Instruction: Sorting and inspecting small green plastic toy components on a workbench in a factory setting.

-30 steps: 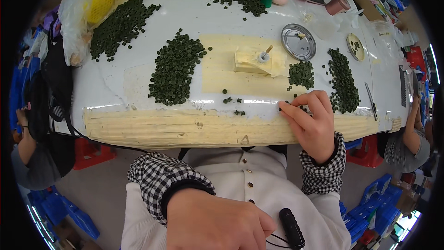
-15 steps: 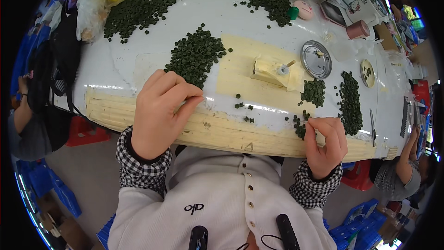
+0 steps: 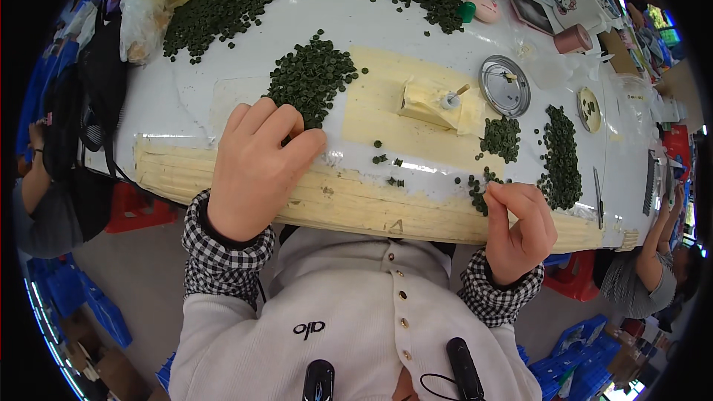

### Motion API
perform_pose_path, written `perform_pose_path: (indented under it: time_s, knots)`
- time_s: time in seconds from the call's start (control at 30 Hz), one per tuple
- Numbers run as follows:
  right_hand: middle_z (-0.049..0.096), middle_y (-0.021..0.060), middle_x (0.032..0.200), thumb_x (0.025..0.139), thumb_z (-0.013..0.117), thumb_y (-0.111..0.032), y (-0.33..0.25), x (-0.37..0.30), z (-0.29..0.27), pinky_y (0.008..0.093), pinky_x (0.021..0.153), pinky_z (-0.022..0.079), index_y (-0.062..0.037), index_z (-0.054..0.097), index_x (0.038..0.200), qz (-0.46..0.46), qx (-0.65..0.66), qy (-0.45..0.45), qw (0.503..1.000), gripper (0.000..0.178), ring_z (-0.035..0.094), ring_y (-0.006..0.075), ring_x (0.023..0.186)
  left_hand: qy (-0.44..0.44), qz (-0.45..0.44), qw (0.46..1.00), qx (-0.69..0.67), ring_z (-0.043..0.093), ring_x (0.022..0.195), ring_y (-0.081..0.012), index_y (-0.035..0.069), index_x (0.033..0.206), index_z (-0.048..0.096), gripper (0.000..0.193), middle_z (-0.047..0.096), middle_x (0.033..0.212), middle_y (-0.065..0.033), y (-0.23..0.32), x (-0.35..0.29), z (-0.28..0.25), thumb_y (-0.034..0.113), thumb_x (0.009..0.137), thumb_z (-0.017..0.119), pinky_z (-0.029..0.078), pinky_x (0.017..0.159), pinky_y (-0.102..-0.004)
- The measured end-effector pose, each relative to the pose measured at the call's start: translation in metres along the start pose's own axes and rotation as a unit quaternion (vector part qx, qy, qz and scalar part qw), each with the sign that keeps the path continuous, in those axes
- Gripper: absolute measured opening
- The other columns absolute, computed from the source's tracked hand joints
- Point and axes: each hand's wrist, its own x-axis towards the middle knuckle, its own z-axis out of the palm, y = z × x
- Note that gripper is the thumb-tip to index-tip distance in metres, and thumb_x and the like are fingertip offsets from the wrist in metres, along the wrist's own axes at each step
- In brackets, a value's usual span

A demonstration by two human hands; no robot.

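Observation:
My left hand (image 3: 260, 167) is at the near edge of a heap of small dark green round pieces (image 3: 312, 78), its fingers curled toward the thumb. What lies between those fingertips is hidden. Over at the right, my right hand (image 3: 521, 226) is closed in a pinch beside a few loose green pieces (image 3: 477, 197); anything in the pinch is too small to make out. Between the hands, a taped block (image 3: 431, 108) with a short thin peg (image 3: 462, 90) standing up from it sits on yellowish paper. Several stray green pieces (image 3: 397, 182) lie nearer me.
More green heaps lie at the far left (image 3: 223, 11), far middle (image 3: 431, 0) and right (image 3: 561, 160). A round metal lid (image 3: 505, 85), a small dish (image 3: 589, 110) and tweezers (image 3: 598, 197) are on the right. Yellow tape covers the table's front edge (image 3: 356, 208). Other people sit at both sides.
My left hand has spread its fingers slightly and moved a little up against the heap. My right hand has shifted slightly left and stays pinched.

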Motion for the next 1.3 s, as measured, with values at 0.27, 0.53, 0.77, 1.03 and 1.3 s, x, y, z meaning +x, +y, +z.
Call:
perform_pose_path:
  time_s: [0.27,0.53,0.77,1.03,1.3]
  knots:
    - [0.068,0.0120,0.084,0.073,0.074,0.010,-0.007,0.003,0.009,0.0271,0.063,0.051,-0.0001,0.072,0.097,0.022,0.019,-0.011,1.000,0.026,0.065,0.0209,0.071,0.030,0.038,0.999,0.005,0.050,0.071,-0.0214,0.007,0.082,0.066,0.017,0.053,0.076,-0.0014,-0.003,0.000,0.004,0.003,0.069,0.075,0.038,0.065,-0.0349]
    - [0.069,0.0127,0.085,0.075,0.072,0.011,-0.007,0.003,0.008,0.0263,0.065,0.051,0.0007,0.072,0.096,0.026,0.023,0.000,0.999,0.024,0.066,0.0204,0.073,0.091,0.031,0.994,-0.050,0.058,0.072,-0.0222,0.004,0.080,0.062,0.018,0.064,0.087,-0.0051,0.000,0.002,0.005,-0.003,0.067,0.072,0.044,0.065,-0.0328]
    - [0.070,0.0127,0.083,0.073,0.073,0.011,-0.005,-0.002,0.015,0.0266,0.067,0.051,0.0034,0.069,0.091,0.043,0.051,0.031,0.997,0.020,0.067,0.0206,0.074,0.122,-0.022,0.986,-0.112,0.060,0.070,-0.0189,0.000,0.093,0.067,0.022,0.066,0.088,-0.0100,0.009,0.001,0.009,-0.009,0.073,0.071,0.048,0.063,-0.0288]
    - [0.069,0.0109,0.084,0.071,0.074,0.011,-0.012,0.009,0.018,0.0285,0.065,0.050,0.0011,0.068,0.089,0.048,0.157,0.002,0.986,0.021,0.065,0.0207,0.075,0.088,-0.104,0.814,-0.565,0.060,0.077,-0.0159,-0.003,0.102,0.064,0.014,0.066,0.096,-0.0117,0.035,0.010,0.008,-0.001,0.088,0.065,0.049,0.072,-0.0278]
    - [0.068,0.0110,0.085,0.074,0.074,0.007,-0.017,0.023,0.026,0.0284,0.067,0.051,0.0002,0.068,0.092,0.083,0.204,-0.034,0.975,0.019,0.065,0.0201,0.075,-0.054,-0.243,0.508,-0.824,0.067,0.092,-0.0148,-0.002,0.110,0.063,0.018,0.070,0.104,-0.0122,0.056,0.023,0.034,0.001,0.092,0.063,0.055,0.083,-0.0277]
